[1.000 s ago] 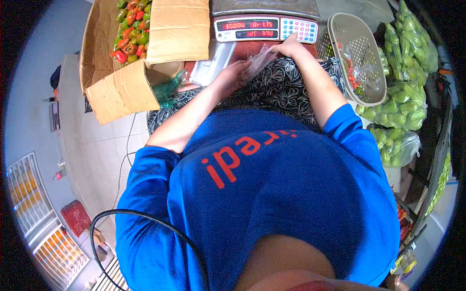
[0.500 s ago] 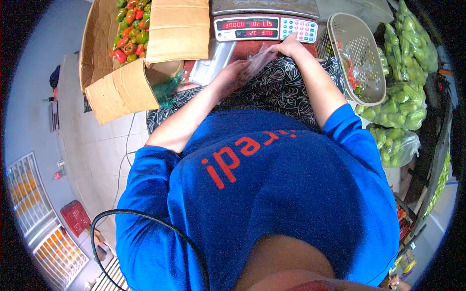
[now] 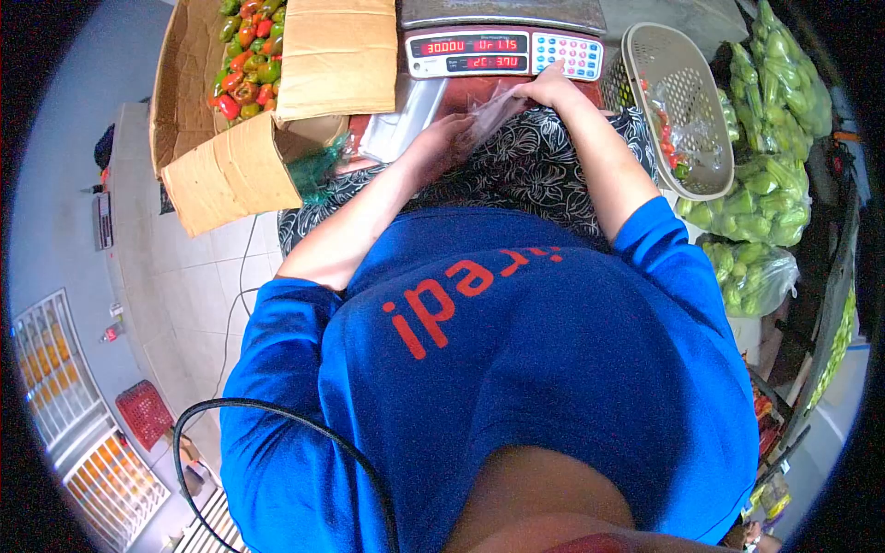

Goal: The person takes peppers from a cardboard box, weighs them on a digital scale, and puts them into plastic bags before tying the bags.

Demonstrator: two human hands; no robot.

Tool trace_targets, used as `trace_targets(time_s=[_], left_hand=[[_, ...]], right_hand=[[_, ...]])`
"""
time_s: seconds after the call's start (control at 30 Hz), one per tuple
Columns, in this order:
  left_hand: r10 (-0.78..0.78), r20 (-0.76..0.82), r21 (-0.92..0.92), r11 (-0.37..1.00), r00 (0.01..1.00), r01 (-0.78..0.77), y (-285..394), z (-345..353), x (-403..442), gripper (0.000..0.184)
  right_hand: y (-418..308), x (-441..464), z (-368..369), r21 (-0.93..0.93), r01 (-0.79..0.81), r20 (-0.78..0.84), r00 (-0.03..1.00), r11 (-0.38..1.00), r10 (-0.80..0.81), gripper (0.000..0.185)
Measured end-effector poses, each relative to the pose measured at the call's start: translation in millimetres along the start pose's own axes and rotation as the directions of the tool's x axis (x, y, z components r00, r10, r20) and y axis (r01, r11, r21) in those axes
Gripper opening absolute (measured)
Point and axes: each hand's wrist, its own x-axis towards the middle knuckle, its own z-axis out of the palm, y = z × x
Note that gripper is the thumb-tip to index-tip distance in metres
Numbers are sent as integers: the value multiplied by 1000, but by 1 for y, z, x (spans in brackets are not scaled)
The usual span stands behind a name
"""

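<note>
My left hand (image 3: 446, 140) is closed on a clear plastic bag (image 3: 495, 111) in front of my lap. The bag stretches across to my right hand (image 3: 549, 88), whose thumb side pinches its edge. One finger of that same hand reaches up to the keypad (image 3: 570, 57) of a digital scale (image 3: 468, 55) with red lit numbers. Above the display is part of the scale's metal platform (image 3: 502, 13). A stack of flat clear bags (image 3: 403, 124) lies to the left of the scale's front, close to my left hand.
An open cardboard box (image 3: 336, 60) at left holds red and green peppers (image 3: 247, 60). A grey perforated basket (image 3: 708, 101) at right contains small bagged peppers. Beyond it stand several bags of green vegetables (image 3: 770, 198). A dark cable (image 3: 277, 410) loops at lower left.
Almost nothing differs. Both hands stay in place with the plastic bag, and the right finger remains at the keypad.
</note>
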Motion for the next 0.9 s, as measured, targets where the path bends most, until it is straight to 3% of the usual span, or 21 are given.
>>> trace_targets(time_s=[0.57, 0.9], left_hand=[[9, -39, -8, 1000, 999, -9, 1, 6, -2, 33], [6, -38, 20, 1000, 999, -5, 8, 11, -8, 34]], right_hand=[[-4, -3, 0, -85, 43, -23, 999, 995, -45, 136], [-3, -5, -2, -38, 39, -11, 999, 998, -40, 137]])
